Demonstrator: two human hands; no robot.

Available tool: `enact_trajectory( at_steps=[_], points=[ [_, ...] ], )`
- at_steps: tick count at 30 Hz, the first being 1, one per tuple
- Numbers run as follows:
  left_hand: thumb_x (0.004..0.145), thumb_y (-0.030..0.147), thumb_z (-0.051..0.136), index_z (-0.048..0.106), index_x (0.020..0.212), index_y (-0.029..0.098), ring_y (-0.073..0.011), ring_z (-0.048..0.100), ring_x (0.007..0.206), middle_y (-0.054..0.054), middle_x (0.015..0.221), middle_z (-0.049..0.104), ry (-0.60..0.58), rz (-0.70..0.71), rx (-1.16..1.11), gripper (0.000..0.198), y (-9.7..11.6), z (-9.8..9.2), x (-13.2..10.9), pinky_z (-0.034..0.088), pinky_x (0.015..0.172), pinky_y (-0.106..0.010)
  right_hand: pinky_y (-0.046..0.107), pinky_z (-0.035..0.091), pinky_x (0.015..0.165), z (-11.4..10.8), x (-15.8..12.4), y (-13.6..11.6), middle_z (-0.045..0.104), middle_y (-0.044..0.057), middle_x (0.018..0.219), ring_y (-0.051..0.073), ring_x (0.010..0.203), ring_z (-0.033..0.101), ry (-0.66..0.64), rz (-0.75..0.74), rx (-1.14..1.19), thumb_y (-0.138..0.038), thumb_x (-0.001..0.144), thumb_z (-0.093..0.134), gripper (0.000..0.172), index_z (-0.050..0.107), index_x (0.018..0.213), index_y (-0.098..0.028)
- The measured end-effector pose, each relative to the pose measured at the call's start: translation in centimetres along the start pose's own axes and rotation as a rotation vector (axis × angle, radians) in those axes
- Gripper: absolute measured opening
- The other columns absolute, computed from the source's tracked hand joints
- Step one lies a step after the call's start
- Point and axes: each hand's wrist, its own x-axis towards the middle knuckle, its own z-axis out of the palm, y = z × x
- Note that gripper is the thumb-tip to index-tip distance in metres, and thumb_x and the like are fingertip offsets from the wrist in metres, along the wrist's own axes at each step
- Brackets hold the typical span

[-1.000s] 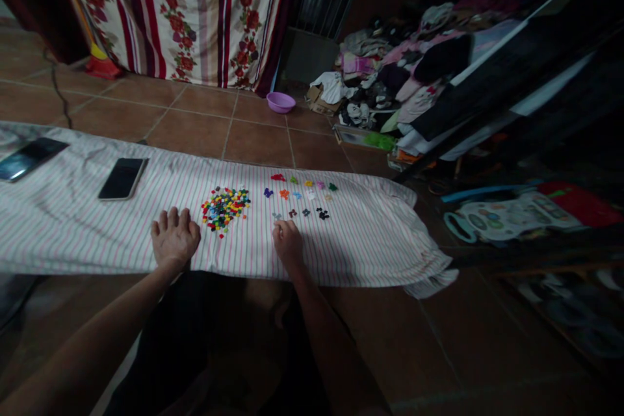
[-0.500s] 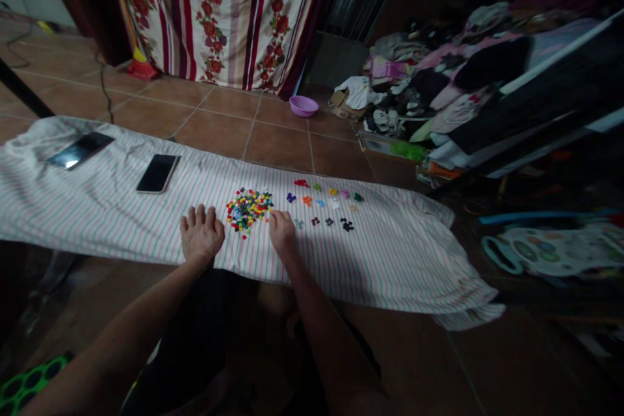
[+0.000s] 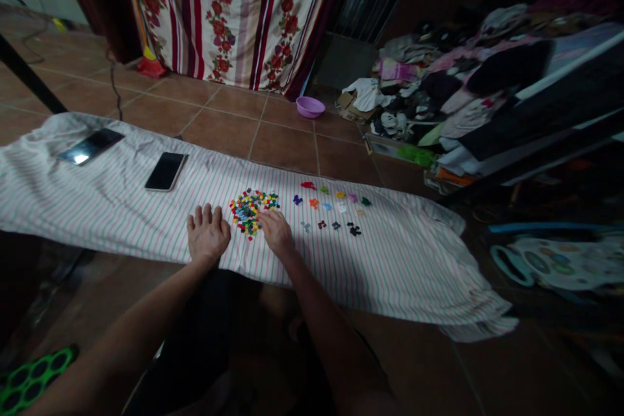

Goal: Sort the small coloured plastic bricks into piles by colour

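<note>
A pile of small mixed-colour pieces (image 3: pixel 249 208) lies on a pink-striped white cloth (image 3: pixel 97 214) spread over the tiled floor. To its right sit several small groups of pieces sorted by colour (image 3: pixel 331 205). My left hand (image 3: pixel 208 233) rests flat on the cloth just left of the pile, fingers stretched out. My right hand (image 3: pixel 275 231) reaches into the pile's right edge with its fingers bent down on the pieces; whether it holds one is hidden.
Two phones (image 3: pixel 166 171) (image 3: pixel 90 146) lie on the cloth at the left. A purple bowl (image 3: pixel 311 106) stands on the tiles behind. A floral curtain (image 3: pixel 234 13) hangs at the back. A heap of clothes (image 3: pixel 439 91) fills the right side.
My right hand has moved left from the grey sorted group to the pile's edge. My left hand stays flat beside the pile. The camera has turned a little to the left.
</note>
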Motion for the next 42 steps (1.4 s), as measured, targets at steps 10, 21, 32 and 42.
enact_trajectory(
  at_steps=[10,21,32,42],
  points=[
    [0.092,0.035,0.031,0.053,0.135,0.015,-0.0352,0.032,0.141,-0.016,0.146,0.047,0.021,0.008,-0.002,0.052,-0.1,0.2,0.0,0.023,0.114,-0.053,0.04,0.041,0.107,1.6,-2.1,-1.0,0.063,0.007,0.128,0.023,0.126,0.044,0.086,-0.002,0.031,-0.022,0.096,0.05,0.025,0.073,0.104,-0.02],
    [0.092,0.034,0.033,0.052,0.137,0.016,-0.0332,0.03,0.142,-0.015,0.147,0.046,0.007,-0.004,-0.018,0.052,0.0,0.1,0.0,0.021,0.115,-0.053,0.032,0.046,0.094,1.6,3.6,0.3,0.068,0.005,0.114,0.018,0.104,0.059,0.041,0.142,0.011,-0.02,0.098,0.042,0.03,0.069,0.11,-0.024],
    [0.092,0.034,0.032,0.052,0.137,0.016,-0.0336,0.029,0.143,-0.015,0.148,0.045,0.012,0.0,-0.028,0.052,0.0,0.1,0.0,0.02,0.115,-0.053,0.034,0.048,0.091,1.5,3.5,0.1,0.068,0.006,0.106,0.022,0.103,0.055,-0.054,0.064,-0.102,-0.011,0.092,0.046,0.032,0.071,0.106,-0.026],
    [0.092,0.034,0.032,0.051,0.137,0.016,-0.0334,0.027,0.144,-0.015,0.148,0.044,0.01,-0.007,-0.065,0.052,0.0,0.0,0.0,0.019,0.116,-0.053,0.046,0.037,0.109,1.2,-1.8,-1.6,0.059,0.008,0.135,0.026,0.133,0.04,0.022,-0.063,-0.032,-0.025,0.097,0.043,0.037,0.061,0.13,-0.021]
  ],
)
